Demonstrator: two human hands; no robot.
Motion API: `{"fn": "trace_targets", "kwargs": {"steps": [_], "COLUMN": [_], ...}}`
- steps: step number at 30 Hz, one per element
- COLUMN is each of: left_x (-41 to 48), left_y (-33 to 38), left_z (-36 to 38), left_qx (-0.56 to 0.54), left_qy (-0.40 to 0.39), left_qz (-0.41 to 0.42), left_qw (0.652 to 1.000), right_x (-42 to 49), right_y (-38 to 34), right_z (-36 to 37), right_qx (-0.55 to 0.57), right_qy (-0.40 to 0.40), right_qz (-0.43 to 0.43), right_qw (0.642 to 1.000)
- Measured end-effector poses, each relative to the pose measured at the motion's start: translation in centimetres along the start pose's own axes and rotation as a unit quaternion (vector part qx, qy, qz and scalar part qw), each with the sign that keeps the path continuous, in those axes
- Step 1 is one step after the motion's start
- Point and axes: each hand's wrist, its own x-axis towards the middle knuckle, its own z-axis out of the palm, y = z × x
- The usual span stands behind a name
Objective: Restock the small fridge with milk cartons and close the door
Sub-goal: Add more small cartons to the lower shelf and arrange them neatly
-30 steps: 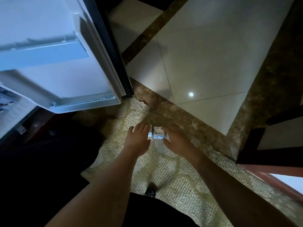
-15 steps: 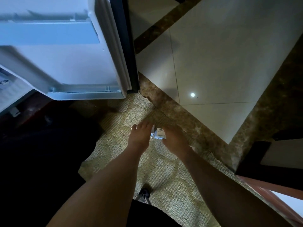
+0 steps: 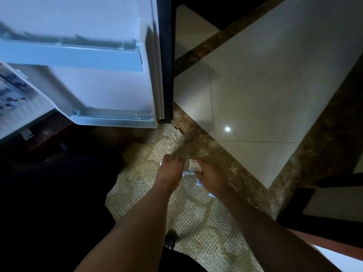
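Small white milk cartons (image 3: 192,165) stand in a cluster on the woven rug (image 3: 192,216), low in the middle of the view. My left hand (image 3: 171,169) presses against their left side and my right hand (image 3: 208,174) wraps their right side, so the cartons are squeezed between both hands. Most of the cartons are hidden under my fingers. The small fridge's white door (image 3: 94,61) hangs open at upper left, showing its inner shelf rails. A slice of the fridge interior (image 3: 13,99) shows at the far left.
Pale floor tiles (image 3: 265,91) with brown marble borders (image 3: 206,142) lie to the right of the rug. Dark furniture (image 3: 324,209) stands at the right edge. My dark-clothed legs fill the lower left.
Both hands have closed in tighter on the cartons. My head has dropped closer, so the fridge door looms larger at upper left.
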Motion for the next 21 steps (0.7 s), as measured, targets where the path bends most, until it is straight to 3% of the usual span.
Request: {"fn": "trace_targets", "kwargs": {"steps": [8,12,21], "left_x": [-1.1,-1.9,-6.7], "left_y": [2.1,1.8,-0.9], "left_z": [-7.5,-11.9,-23.4], "left_qx": [-0.055,-0.086,-0.034], "left_qy": [0.012,0.029,0.116], "left_qz": [0.037,0.069,0.101], "left_qw": [0.998,0.994,0.988], "right_x": [-2.5,-4.5,-6.3], "right_y": [-1.5,-3.3,-9.5], "right_z": [-6.8,-11.9,-19.5], "right_qx": [0.03,0.036,0.054], "right_qy": [0.012,0.048,0.098], "right_qz": [-0.008,-0.069,-0.145], "right_qw": [0.999,0.996,0.983]}}
